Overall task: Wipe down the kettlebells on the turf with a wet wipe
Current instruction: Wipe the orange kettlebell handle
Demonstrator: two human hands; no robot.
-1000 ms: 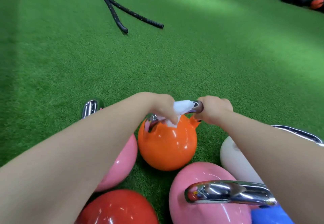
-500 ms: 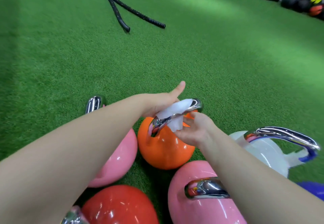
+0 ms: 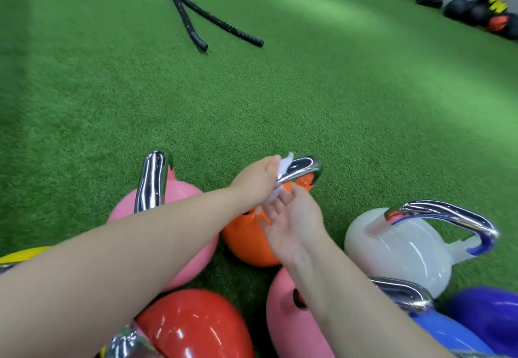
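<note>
1. Wiping of the chrome handle on the orange kettlebell is in hand; the wet wipe is wrapped round the handle and gripped there by the left hand, whose fingers are curled about wipe and bar together.
2. The right hand is held palm up just beneath the handle, its fingers loosely extended and touching the wipe's lower edge; nothing is gripped by it.
3. The orange kettlebell stands on the turf at the far side of a tight cluster: a pink kettlebell to its left, a white kettlebell to its right, and red, pink, blue and purple ones nearer the person.
4. The kettlebell is judged heavy and rigid, with a glossy, probably slippery shell, so it is best steadied by the handle, not the body.
5. The wipe is soft, limp and light; it should be kept folded round the bar and slid along it.
</note>
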